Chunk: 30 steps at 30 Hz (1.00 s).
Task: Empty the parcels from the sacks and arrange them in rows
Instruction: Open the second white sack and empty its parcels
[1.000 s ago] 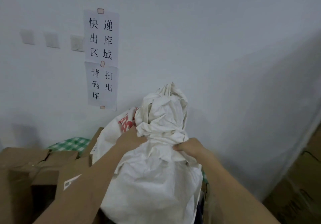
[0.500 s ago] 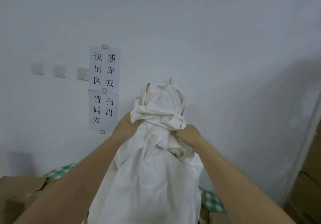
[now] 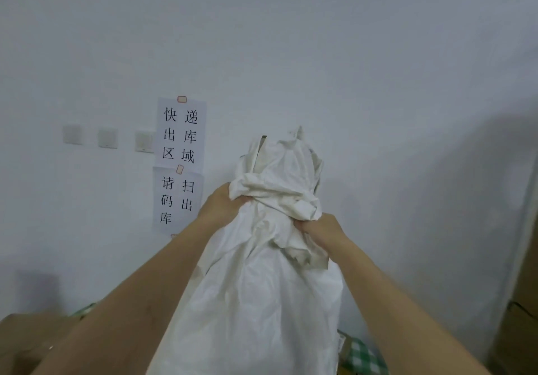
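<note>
With both hands up in front of the wall (image 3: 349,54), I'm seeing the sack (image 3: 262,287) held upright between the arms. The left hand (image 3: 221,205) is clamped on the bunched neck from the left, and the right hand (image 3: 320,229) grips the gathered cloth a little lower, on the right. Two paper signs (image 3: 180,165) hang just behind the left hand; switches (image 3: 107,137) sit further left.

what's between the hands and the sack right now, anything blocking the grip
Nothing visible. The left hand and the right hand both already grip the bunched neck of the white sack, skin on cloth. Whether the floor where the parcels go is free cannot be told; it is out of frame.
</note>
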Motion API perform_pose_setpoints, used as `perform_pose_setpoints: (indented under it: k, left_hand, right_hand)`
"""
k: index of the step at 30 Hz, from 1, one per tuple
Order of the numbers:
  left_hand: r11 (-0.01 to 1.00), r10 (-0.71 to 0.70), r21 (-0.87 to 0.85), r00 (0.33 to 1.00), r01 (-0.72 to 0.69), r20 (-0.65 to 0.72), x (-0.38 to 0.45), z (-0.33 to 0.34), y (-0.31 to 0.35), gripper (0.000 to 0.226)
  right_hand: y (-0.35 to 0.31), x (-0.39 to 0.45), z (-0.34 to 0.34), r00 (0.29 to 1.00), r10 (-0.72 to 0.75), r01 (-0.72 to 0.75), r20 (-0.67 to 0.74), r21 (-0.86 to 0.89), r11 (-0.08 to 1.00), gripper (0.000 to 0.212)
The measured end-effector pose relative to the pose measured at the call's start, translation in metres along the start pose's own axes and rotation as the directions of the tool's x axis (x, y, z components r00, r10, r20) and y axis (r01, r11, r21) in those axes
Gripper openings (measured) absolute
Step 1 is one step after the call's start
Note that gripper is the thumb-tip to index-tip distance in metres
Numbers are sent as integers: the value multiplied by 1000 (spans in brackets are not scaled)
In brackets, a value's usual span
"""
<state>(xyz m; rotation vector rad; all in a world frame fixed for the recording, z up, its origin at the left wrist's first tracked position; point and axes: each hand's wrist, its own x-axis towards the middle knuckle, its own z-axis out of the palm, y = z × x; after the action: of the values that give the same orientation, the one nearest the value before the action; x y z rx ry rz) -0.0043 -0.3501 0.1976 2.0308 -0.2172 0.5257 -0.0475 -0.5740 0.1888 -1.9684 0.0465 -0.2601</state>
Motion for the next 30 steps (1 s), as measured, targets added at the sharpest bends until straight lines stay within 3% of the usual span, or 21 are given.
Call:
perform_pose_setpoints:
  k: [3,5,9,12,16,20,24,28,30]
  left_hand:
    - [999,-26,37,993,22,119,-9,4,-8,23]
    - [1000,-16,18,994,14,104,-11,0,-8,20]
    - [999,41,-27,999,-41,0,-2,-11,9,25]
    - [996,90,-9,994,-91,-68,4,-16,26,31]
    - [996,79,38,996,-77,-47,3,-11,29,31]
    - [993,94,-60,987,-102,-132,8,-14,38,29]
    - [993,115,-11,982,-118,-150,14,-16,51,32]
    - [988,127,-63,967,-144,-223,18,-22,65,32]
    - [989,142,-23,971,-149,-191,19,-26,73,33]
  right_hand:
    - [10,-6,2,964,198,-184,176,-88,979,57]
    - [7,-9,-1,950,198,-183,242,-83,980,59]
    - [-6,-3,-9,988,50,-56,148,35,998,60]
    - [-10,-1,-10,995,18,-31,94,140,990,50]
    - [-7,-2,-12,997,25,-33,72,103,994,42]
    - [-20,1,-18,994,-100,103,-33,139,985,25]
    - [-29,7,-23,993,-85,98,-84,159,982,31]
    - [-41,10,-22,971,-155,195,-184,223,955,21]
    - [-43,11,-22,978,-135,171,-157,241,955,24]
